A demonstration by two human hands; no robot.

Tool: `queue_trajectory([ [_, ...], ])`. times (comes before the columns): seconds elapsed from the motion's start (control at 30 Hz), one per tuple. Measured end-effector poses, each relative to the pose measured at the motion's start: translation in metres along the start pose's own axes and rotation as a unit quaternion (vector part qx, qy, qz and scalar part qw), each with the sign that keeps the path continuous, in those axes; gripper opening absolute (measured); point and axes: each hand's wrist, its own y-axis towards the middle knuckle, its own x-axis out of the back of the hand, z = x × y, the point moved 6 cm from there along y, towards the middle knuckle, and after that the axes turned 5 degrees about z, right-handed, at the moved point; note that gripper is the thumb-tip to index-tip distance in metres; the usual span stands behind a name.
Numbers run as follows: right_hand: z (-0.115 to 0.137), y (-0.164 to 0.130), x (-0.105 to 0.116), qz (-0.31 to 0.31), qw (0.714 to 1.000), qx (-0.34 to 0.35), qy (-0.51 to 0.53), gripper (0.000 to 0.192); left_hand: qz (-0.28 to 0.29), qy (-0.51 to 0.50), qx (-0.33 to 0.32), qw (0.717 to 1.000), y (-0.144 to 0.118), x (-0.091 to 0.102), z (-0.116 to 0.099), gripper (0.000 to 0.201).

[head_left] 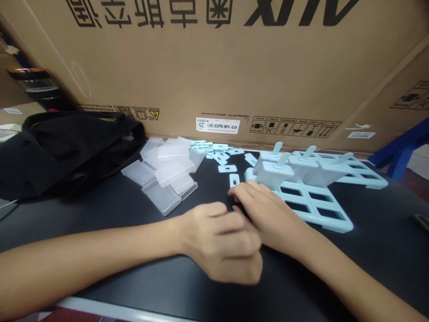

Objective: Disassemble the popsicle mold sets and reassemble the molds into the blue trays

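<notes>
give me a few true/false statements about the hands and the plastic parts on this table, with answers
1. Both hands meet on the dark table. True: left hand, right hand.
2. The clear cases lie right of the hands. False: they lie to the left, behind them.
3. The blue rack lies beside the right hand. True.
4. The black bag sits on the rack. False: it lies at the table's far left.
5. A cardboard box stands behind the parts. True.
</notes>
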Motion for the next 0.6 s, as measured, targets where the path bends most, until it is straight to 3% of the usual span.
queue_trajectory([
  [0.13,-0.001,0.000,0.003,-0.028,0.999,-0.003,-0.034,0.024,0.076,-0.126,-0.088,0.985,0.000,-0.005,-0.018,0.020],
  [0.27,-0.003,0.000,0.003,-0.039,0.994,-0.015,-0.100,0.029,0.084,-0.151,-0.082,0.982,0.001,0.000,-0.017,0.023],
  [0.4,-0.003,0.000,0.001,-0.012,0.992,-0.017,-0.122,0.023,0.115,-0.164,-0.101,0.974,0.008,0.002,-0.011,0.021],
  [0.5,-0.002,0.000,0.003,-0.001,0.993,-0.019,-0.118,0.020,0.143,-0.187,-0.048,0.971,0.019,-0.002,-0.001,0.021],
  [0.6,-0.005,0.000,0.003,0.013,0.993,-0.034,-0.110,0.016,0.142,-0.209,0.085,0.964,0.028,-0.005,0.013,0.020],
])
